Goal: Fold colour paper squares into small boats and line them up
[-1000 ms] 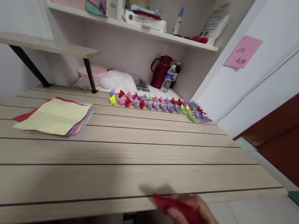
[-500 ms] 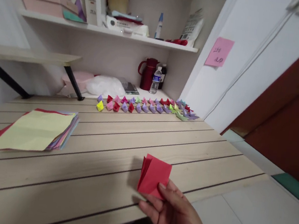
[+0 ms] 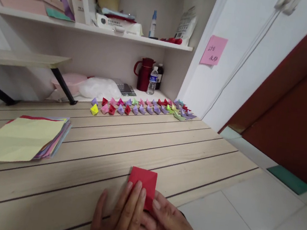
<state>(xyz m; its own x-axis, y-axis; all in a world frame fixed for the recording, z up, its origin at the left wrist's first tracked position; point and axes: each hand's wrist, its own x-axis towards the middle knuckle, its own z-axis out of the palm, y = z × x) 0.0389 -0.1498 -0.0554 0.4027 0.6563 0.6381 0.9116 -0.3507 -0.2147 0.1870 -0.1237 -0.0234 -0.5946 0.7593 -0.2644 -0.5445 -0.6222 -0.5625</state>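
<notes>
A folded square of red paper [image 3: 144, 179] is at the table's near edge, its layers now lying flat together. My left hand [image 3: 124, 213] rests on its lower left part, fingers stretched out flat and the thumb apart to the left. At the lower right edge, my right hand [image 3: 168, 223] pinches the paper, thumb on the near side and the other fingers curled beneath. My fingers cover the lower part of the square.
A stack of coloured paper [image 3: 22, 134], yellow sheet on top, lies at the left. Several small folded paper boats [image 3: 142, 109] stand in rows along the back. Behind them are a dark red jug [image 3: 145, 75] and a water bottle [image 3: 153, 81]. A raised shelf [image 3: 24, 58] stands far left.
My left hand has come into view and lies on the red paper. The paper's loose flaps have closed flat. The view has turned slightly to the right.
</notes>
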